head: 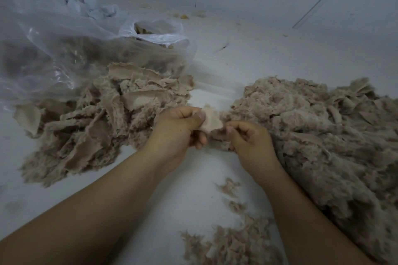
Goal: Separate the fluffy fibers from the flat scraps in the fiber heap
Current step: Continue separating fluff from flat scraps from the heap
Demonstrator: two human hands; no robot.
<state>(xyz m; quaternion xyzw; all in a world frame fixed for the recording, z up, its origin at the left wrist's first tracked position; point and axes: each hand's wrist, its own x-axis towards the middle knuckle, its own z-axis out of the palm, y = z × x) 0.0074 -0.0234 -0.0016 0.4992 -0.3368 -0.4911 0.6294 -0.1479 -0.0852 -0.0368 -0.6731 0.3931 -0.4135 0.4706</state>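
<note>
At the left of the frame lay the flat scraps [103, 122], with a plastic bag [64, 34] behind them. At centre, the left hand [178, 133] pinched a pale scrap [212, 119] — its long axis ran up-left to down-right. The right hand [247, 137] pinched fluff at its lower-right end, beside the fiber heap [318, 135] at right. The left hand lay nearer the scraps.

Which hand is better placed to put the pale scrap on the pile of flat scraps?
Probably the left hand: it pinches the pale scrap and lies beside the flat scrap pile. The right hand lies against the fluffy heap.
</note>
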